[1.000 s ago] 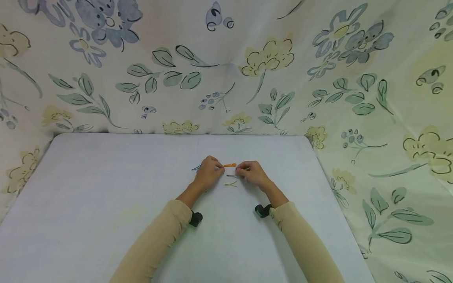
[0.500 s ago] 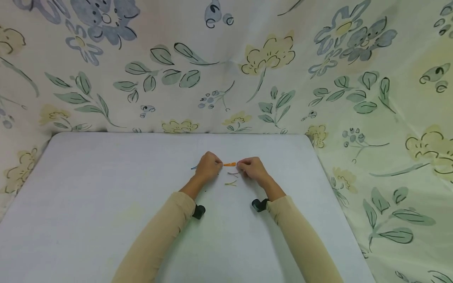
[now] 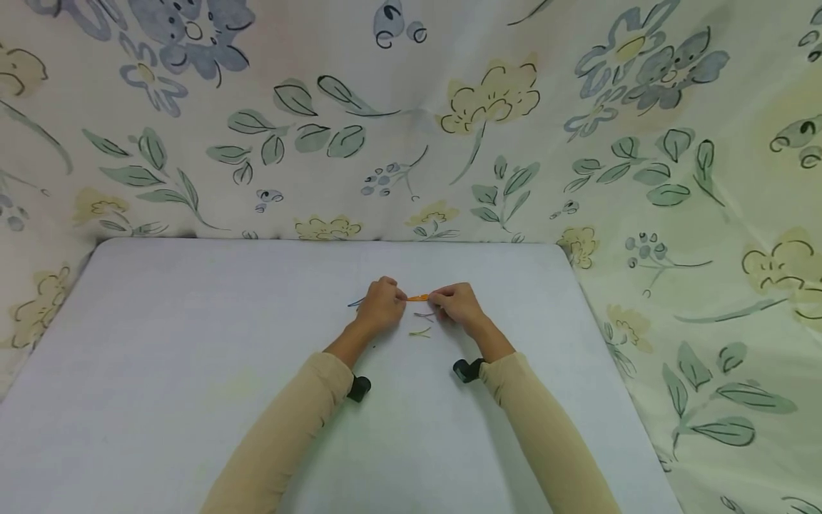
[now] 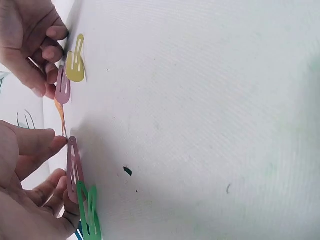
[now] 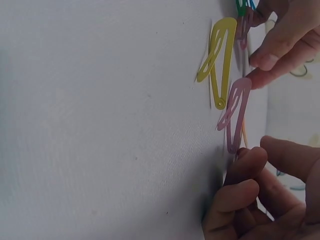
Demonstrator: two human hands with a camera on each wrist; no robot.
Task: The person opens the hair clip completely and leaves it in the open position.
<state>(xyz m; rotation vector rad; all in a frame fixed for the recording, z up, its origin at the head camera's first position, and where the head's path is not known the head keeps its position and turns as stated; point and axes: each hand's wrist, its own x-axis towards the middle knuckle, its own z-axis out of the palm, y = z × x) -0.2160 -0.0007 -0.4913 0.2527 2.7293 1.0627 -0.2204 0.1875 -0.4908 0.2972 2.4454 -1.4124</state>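
An orange snap hair clip (image 3: 419,298) spans the gap between my two hands. My left hand (image 3: 383,305) pinches its narrow end between thumb and finger. At its wide end, my right hand (image 3: 457,305) holds it with the fingertips. Just nearer lies a pink clip (image 5: 239,102), its two arms sprung apart, and beside that a yellow clip (image 5: 222,57), also sprung apart. Under my left hand sit a mauve clip (image 4: 75,170) and a green clip (image 4: 90,212). A blue clip (image 3: 355,303) pokes out left of that hand, mostly covered.
All of this is on a white tabletop (image 3: 212,371). A flowered cloth (image 3: 411,143) hangs behind the far edge and along the right side. A small dark scrap (image 4: 128,171) lies on the surface near my left hand.
Both hands moved slightly away from me to the orange clip. My right hand left the pink clip's side and took the orange clip's wide end, which now looks turned more edge-on.
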